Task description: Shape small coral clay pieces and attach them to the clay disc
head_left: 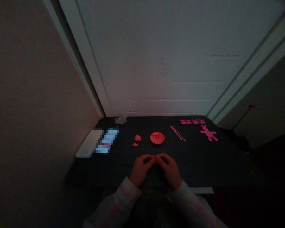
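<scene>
My left hand (140, 168) and my right hand (170, 170) meet near the front of the dark table. Their fingertips pinch a small piece of red modelling clay (155, 160), mostly hidden by the fingers. Just beyond them sits a round orange-red clay dish (157, 142) with small lumps inside. Left of the dish lie a larger clay lump (137, 138) and a smaller clay bit (135, 145). Two thin pink sticks (177, 133) rest side by side to the right of the dish.
A flat pink bear-like figure (209, 133) lies at the right, with several pink bow-like pieces (192, 121) behind it. On the left are a white box-like object (88, 145) and a bright pixelated screen (108, 141). Clear crumpled plastic (121, 119) lies by the white door (137, 47).
</scene>
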{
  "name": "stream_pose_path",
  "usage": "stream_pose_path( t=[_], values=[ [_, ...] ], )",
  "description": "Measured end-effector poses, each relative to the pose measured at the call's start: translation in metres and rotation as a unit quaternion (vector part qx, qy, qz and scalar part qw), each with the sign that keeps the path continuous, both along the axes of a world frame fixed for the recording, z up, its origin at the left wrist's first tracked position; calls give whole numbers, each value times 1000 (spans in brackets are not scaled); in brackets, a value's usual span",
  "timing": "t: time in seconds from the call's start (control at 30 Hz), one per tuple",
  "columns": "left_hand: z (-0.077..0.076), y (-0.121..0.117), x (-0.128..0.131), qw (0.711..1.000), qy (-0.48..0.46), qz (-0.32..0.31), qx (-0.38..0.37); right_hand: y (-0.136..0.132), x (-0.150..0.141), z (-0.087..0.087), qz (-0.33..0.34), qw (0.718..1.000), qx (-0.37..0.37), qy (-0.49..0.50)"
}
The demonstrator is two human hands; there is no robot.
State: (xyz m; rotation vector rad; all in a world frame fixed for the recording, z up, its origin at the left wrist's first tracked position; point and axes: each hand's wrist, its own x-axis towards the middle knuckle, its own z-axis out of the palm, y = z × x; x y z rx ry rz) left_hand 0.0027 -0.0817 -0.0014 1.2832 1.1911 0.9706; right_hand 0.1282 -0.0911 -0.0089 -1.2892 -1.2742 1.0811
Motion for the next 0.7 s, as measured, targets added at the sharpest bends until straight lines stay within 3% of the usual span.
stream_pose_path(
  t=[0.7],
  values=[
    [2,-4,1,998,33,-35,41,-1,0,-1,-6,999,-12,36]
  ],
)
